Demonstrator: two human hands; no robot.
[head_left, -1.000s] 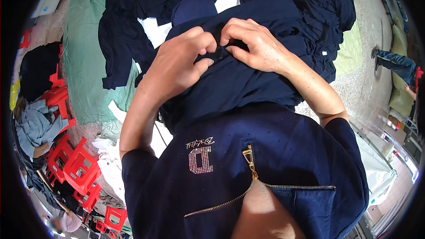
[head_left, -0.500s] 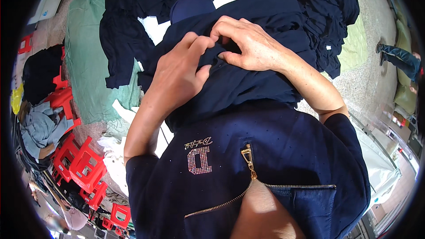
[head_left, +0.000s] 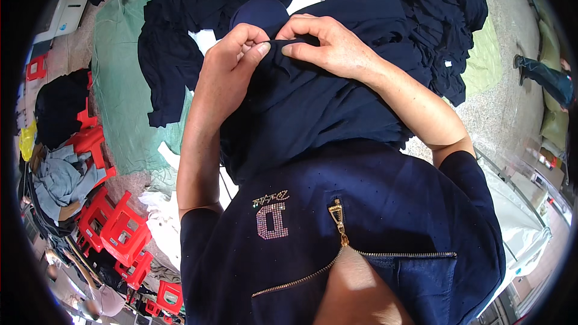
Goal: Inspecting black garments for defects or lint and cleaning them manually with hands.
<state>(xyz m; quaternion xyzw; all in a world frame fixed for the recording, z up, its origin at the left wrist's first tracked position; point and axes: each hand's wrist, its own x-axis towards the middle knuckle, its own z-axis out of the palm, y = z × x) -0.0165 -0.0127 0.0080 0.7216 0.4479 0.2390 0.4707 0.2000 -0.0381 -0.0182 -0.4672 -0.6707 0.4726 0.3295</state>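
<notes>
The fingers (head_left: pixel 260 50) of the left hand (head_left: pixel 226 75) and the fingers (head_left: pixel 301 48) of the right hand (head_left: pixel 334 48) meet tip to tip, each set pinched closed on the same raised fold of a dark navy, soft knit fabric garment (head_left: pixel 313 108). The left thumb and forefinger press together on the fold's left side; the right thumb and forefinger curl over it just beside them, nearly touching the left fingertips. The fold sits between the two pinches, at the garment's top edge. From there the garment hangs down in loose creases between both forearms, draping toward the person's chest and covering the lower part of the view up to the person's own navy zip-front top (head_left: pixel 361 241).

Beyond the garment, further from the person, lies a large heap of similar dark navy clothes (head_left: pixel 415 6), spread over a pale green cloth sheet (head_left: pixel 117 96) on the ground. To the left of the garment, past the green sheet, stand several red plastic stools (head_left: pixel 117 232), and a bundle of grey-blue clothing (head_left: pixel 57 177) lies beside them. To the right of the garment, at the far edge of the view, another person's leg in blue trousers (head_left: pixel 545 78) shows on the pale speckled floor (head_left: pixel 503 114).
</notes>
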